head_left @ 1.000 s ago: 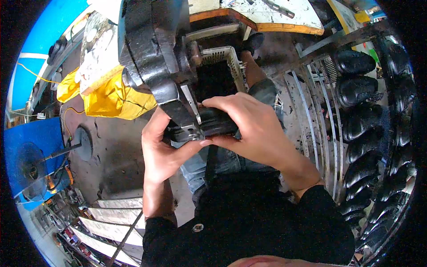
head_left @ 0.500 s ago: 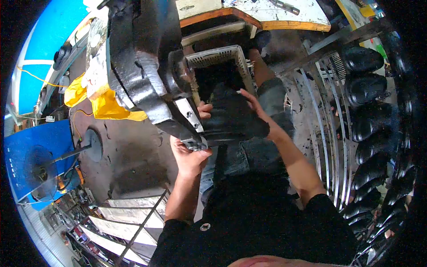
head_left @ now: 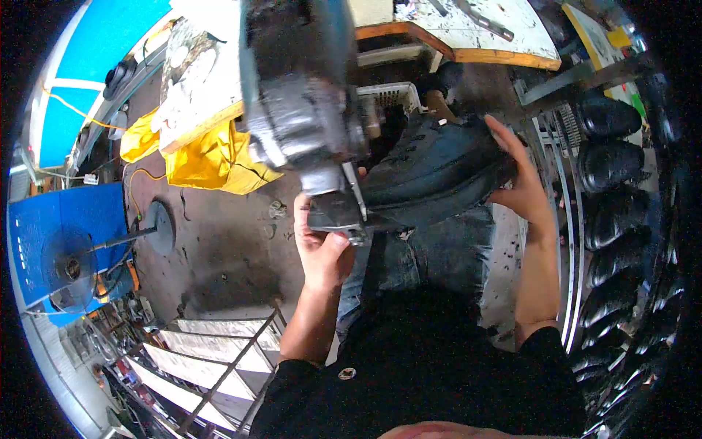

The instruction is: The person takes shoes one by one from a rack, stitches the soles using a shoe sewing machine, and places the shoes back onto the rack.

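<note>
A black laced shoe (head_left: pixel 435 175) lies sideways in front of me, one end under the metal head of a dark machine (head_left: pixel 314 139). My left hand (head_left: pixel 322 245) is closed round that end, just below the machine's tip, its fingers partly hidden. At the shoe's other end, my right hand (head_left: pixel 523 179) grips it with the thumb below and the fingers above. The machine head is blurred and covers part of the shoe.
A crate (head_left: pixel 395 91) stands behind the shoe. Yellow cloth (head_left: pixel 208 161) hangs at the left by a worktop, near a fan (head_left: pixel 72 269). Several black shoes (head_left: pixel 610 164) fill a rack at the right. White slatted shelves (head_left: pixel 194 358) stand at the lower left.
The shoe has turned so that its laced upper and side show. My right hand has moved right and up with its end. The whole view has shifted too.
</note>
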The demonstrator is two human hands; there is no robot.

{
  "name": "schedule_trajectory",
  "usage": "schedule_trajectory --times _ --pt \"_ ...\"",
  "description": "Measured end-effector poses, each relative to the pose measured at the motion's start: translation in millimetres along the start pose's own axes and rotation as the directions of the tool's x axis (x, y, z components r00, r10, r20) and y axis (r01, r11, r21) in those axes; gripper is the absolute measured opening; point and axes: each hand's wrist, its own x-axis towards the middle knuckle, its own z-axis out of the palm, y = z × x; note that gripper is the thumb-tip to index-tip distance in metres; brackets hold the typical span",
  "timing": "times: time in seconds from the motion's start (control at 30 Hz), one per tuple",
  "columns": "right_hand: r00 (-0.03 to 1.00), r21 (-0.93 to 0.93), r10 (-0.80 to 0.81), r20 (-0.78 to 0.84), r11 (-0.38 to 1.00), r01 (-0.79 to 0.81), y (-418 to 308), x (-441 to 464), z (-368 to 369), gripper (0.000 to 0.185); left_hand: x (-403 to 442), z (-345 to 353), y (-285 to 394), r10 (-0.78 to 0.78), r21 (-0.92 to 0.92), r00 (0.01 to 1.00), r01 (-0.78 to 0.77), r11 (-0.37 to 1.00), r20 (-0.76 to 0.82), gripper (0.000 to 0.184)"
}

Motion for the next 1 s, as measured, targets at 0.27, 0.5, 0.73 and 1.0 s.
schedule_trajectory --times 0.27,0.5,0.73,1.0 --pt "0.999 0.147 0.054 -0.003 0.988 -0.053 69.3 -14.7 12.9 0.109 6.9 16.3 12.8 -0.107 0.216 0.973 0.061 0.975 0.206 0.064" --pt "0.991 0.276 0.125 -0.041 0.955 -0.109 54.3 -22.4 14.3 0.107 10.2 19.9 15.9 -0.096 0.303 0.970 0.025 0.953 0.222 0.064" --pt "0.991 0.220 0.136 -0.020 0.967 -0.128 44.3 -24.7 -0.4 0.111 6.8 21.8 10.8 -0.059 0.329 0.987 0.007 0.944 0.148 0.063" --pt "0.997 0.049 0.035 -0.071 0.998 -0.032 4.2 -21.9 -20.3 0.113 -0.8 14.5 4.1 -0.080 0.089 0.991 0.071 0.994 0.103 0.075"
